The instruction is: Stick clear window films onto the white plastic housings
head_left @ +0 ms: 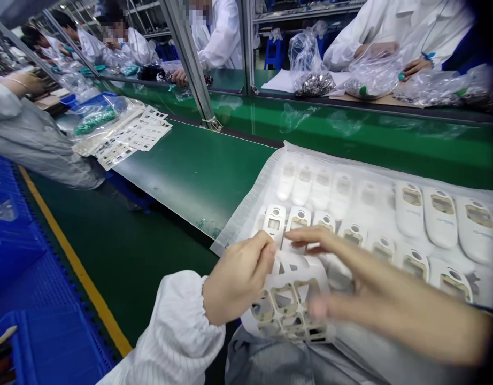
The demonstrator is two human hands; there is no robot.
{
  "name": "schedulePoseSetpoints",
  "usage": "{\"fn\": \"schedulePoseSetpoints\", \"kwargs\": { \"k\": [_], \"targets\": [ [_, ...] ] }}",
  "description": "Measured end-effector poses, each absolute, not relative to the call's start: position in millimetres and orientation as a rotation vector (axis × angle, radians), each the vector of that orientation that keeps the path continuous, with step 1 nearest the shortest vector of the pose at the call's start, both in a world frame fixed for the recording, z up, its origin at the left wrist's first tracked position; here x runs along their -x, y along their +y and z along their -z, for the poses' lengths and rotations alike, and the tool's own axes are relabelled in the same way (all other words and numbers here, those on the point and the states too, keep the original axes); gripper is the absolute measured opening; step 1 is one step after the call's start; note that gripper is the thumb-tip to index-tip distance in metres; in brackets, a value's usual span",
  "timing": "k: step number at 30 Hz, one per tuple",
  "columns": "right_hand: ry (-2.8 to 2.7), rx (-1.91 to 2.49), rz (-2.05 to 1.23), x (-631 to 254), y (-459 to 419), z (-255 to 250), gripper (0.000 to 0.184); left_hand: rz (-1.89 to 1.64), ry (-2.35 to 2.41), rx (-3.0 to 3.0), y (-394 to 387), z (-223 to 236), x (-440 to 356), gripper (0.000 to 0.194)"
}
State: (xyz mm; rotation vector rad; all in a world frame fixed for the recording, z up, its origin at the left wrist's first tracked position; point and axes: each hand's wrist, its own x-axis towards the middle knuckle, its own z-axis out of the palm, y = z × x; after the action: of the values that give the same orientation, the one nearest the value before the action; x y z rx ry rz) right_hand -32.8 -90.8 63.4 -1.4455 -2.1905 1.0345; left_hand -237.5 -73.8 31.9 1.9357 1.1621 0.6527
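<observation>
Step in hand: the person appeared to be working a white die-cut sticker sheet with square window cut-outs (pixel 289 302), probably peeling a piece off it or readying one for the casings ahead.
Left hand: the left hand (pixel 238 278) was clenched on the sheet's upper left edge, thumb and fingers pinching it just above the lap.
Right hand: the right hand (pixel 351 278) lay flat across the sheet's right side, fingers stretched out leftward and touching it; it was motion-blurred, so whether the fingertips pinched anything could not be told.
Next move calls for: by my judgement, a fine fingertip pinch on a single cut-out while the left hand held the sheet taut, then a clean lift.
Sheet's look: thin, flexible, curling upward, with rows of windows already open.
Sheet's place: at the near edge of the bench, just beside the white foam wrap (pixel 246 208).
Nearby: rows of white oval plastic casings with small windows (pixel 443 216) lay on that wrap, on the dark green bench top (pixel 190 171).
</observation>
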Motion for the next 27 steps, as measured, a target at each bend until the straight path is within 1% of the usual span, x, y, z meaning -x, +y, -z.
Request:
{"fn": "schedulePoseSetpoints", "kwargs": {
  "k": [1,2,3,5,6,7,9,10,12,13,15,17,19,23,27],
  "targets": [
    [-2.228,1.424,-1.069,37,-98,-65,0.071,-0.612,1.133,-1.818,-72,-36,240,0.032],
    [-2.246,1.438,-1.079,41,-103,-66,0.075,-0.595,1.112,-1.729,-70,-38,243,0.032],
    [-2.235,1.482,-1.079,43,-106,-64,0.07,-0.621,1.116,-1.692,-68,-39,245,0.029],
    [-2.144,1.592,-1.139,46,-108,-59,0.045,-0.776,1.152,-1.81,-67,-39,248,0.025],
    [-2.088,1.613,-1.202,47,-106,-57,0.035,-0.87,1.134,-1.941,-67,-38,250,0.027],
    [-2.042,1.605,-1.274,47,-104,-55,0.03,-0.943,1.073,-2.081,-68,-38,250,0.031],
    [-1.978,1.53,-1.403,46,-101,-53,0.027,-0.943,0.87,-2.255,-72,-39,250,0.034],
    [-1.954,1.496,-1.445,46,-100,-52,0.029,-0.89,0.798,-2.257,-75,-40,249,0.031],
    [-1.959,1.479,-1.443,45,-101,-49,0.036,-0.798,0.792,-2.142,-80,-42,247,0.019],
    [-1.996,1.498,-1.397,45,-102,-49,0.041,-0.772,0.823,-2.07,-82,-43,246,0.015],
    [-2.107,1.557,-1.218,44,-106,-48,0.045,-0.739,0.879,-1.97,-84,-43,245,0.016],
    [-2.161,1.547,-0.948,41,-108,-49,0.036,-0.721,0.903,-1.941,-85,-43,245,0.017],
    [-2.158,1.423,-0.714,38,-108,-52,0.029,-0.717,0.924,-1.936,-85,-42,246,0.017],
    [-2.266,1.14,-0.445,36,-106,-56,0.01,-0.715,0.947,-1.942,-87,-41,246,0.019],
    [-2.365,1.067,-0.135,39,-107,-55,0.007,-0.696,0.972,-1.896,-88,-41,245,0.02]
  ]
}}
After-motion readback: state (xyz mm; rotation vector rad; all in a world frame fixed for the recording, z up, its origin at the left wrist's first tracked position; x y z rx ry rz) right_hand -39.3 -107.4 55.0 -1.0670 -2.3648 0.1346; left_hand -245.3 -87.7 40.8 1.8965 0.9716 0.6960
